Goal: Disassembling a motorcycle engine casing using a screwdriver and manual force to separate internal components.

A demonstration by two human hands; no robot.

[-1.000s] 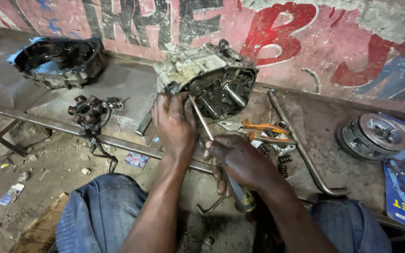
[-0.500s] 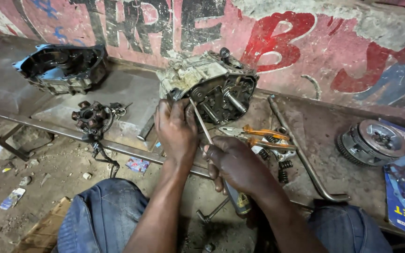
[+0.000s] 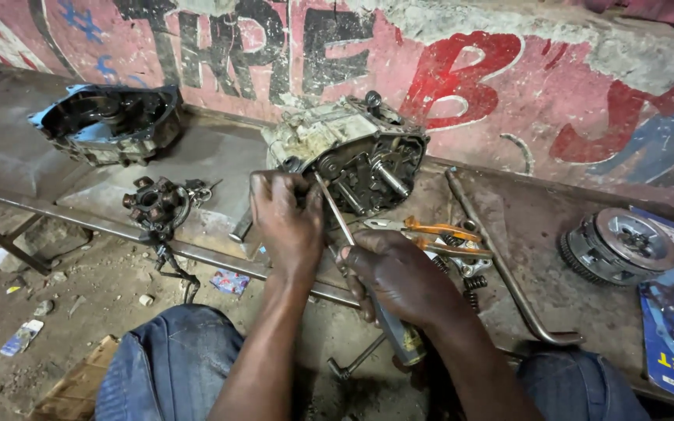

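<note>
An opened engine crankcase [image 3: 349, 160], greasy and with its gears exposed, is stood on the low metal bench [image 3: 17, 156] against the painted wall. Its near edge is pressed by the left hand [image 3: 286, 222], fingers curled against the casing. A screwdriver [image 3: 364, 269] is clamped in the right hand [image 3: 399, 281], its shaft angled into the open face. The casting is judged heavy, rigid and slippery with oil, so it is best steadied by its outer rim, clear of the shafts.

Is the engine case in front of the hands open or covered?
Open: the engine case shows bare gears and shafts on its near side, and a separate cover lies to the left.
</note>
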